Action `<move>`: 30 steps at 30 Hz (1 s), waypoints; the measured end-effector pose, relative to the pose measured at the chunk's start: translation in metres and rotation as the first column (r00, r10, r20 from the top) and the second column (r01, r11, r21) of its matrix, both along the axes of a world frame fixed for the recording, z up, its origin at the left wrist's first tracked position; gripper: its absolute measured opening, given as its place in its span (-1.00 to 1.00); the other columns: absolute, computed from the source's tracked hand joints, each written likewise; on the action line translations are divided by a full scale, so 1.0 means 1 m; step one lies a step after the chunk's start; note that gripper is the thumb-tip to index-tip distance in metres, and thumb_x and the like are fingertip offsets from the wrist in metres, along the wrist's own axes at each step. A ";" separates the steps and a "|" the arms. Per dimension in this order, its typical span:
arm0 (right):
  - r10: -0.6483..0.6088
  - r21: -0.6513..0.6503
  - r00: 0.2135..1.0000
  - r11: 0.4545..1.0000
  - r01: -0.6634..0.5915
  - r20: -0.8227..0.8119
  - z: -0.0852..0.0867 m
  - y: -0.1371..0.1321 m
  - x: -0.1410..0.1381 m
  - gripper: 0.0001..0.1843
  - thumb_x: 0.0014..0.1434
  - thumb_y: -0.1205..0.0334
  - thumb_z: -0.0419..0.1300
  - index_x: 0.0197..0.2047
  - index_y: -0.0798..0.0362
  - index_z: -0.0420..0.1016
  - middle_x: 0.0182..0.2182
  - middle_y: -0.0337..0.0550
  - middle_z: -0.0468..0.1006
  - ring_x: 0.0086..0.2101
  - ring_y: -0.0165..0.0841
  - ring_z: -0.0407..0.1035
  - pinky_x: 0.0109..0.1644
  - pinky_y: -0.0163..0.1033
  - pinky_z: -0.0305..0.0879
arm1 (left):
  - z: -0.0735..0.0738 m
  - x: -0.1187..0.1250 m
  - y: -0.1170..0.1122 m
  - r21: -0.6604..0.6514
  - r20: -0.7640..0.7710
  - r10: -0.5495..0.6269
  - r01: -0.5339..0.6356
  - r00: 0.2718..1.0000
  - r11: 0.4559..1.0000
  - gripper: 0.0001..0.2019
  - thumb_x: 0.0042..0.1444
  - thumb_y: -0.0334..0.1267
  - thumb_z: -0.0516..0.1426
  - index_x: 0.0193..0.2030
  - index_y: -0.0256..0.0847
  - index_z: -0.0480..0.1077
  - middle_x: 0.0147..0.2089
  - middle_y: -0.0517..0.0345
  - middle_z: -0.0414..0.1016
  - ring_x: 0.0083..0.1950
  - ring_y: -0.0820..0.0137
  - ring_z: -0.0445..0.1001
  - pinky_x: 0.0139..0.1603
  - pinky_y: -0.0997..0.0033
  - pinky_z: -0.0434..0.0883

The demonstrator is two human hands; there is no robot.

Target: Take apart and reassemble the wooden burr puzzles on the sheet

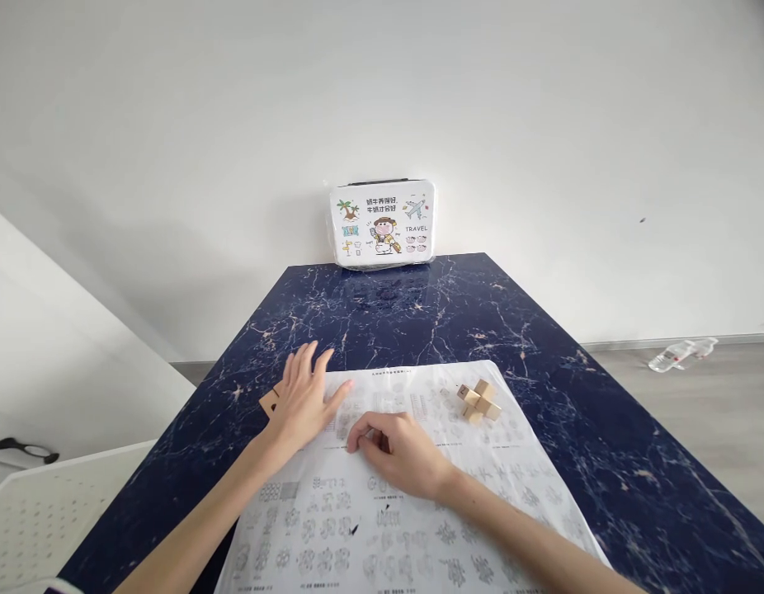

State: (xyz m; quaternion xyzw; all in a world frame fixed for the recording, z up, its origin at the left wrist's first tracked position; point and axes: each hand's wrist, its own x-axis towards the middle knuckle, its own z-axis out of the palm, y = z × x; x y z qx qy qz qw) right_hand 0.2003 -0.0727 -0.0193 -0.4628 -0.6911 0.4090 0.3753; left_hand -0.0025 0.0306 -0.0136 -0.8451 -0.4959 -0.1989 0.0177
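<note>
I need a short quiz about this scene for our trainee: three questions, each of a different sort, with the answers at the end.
1. True or false: the puzzle rests on the sheet, nearer to the right hand than to the left hand.
2. What does the left hand partly hide? a) puzzle b) brown piece c) bottle
3. Fill in: the case bears the English word ____.

Key: 1. True. 2. b. 3. TRAVEL.
</note>
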 end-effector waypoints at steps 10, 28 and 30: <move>-0.012 0.199 0.999 0.980 0.019 -0.037 -0.007 -0.001 0.005 -0.71 0.19 0.54 0.09 -0.28 0.00 0.57 -0.48 -0.32 0.54 -0.55 -0.46 0.27 -0.40 -0.33 0.20 | 0.022 0.039 -0.028 -0.414 0.360 -0.277 0.418 0.891 0.808 -0.63 0.53 0.00 0.00 0.38 0.08 0.31 0.44 0.12 0.41 0.44 0.17 0.40 0.45 0.08 0.38; -0.747 0.760 0.614 0.548 0.350 0.256 -0.003 0.015 0.047 -0.79 0.37 0.42 0.07 -0.26 0.02 0.47 -0.45 -0.24 0.60 -0.46 -0.32 0.47 -0.32 -0.21 0.10 | 0.006 0.033 -0.031 -0.261 0.222 -0.376 0.427 0.900 0.866 -0.68 0.49 -0.20 0.08 0.31 -0.01 0.40 0.38 0.10 0.46 0.39 0.18 0.45 0.44 0.04 0.41; -0.772 0.752 0.585 0.533 0.387 0.247 -0.003 0.015 0.049 -0.79 0.38 0.37 0.08 -0.26 0.01 0.49 -0.47 -0.27 0.60 -0.47 -0.34 0.48 -0.36 -0.21 0.04 | 0.006 0.032 -0.031 -0.256 0.212 -0.378 0.425 0.901 0.868 -0.69 0.49 -0.20 0.08 0.30 0.00 0.41 0.38 0.11 0.46 0.39 0.18 0.45 0.43 0.04 0.43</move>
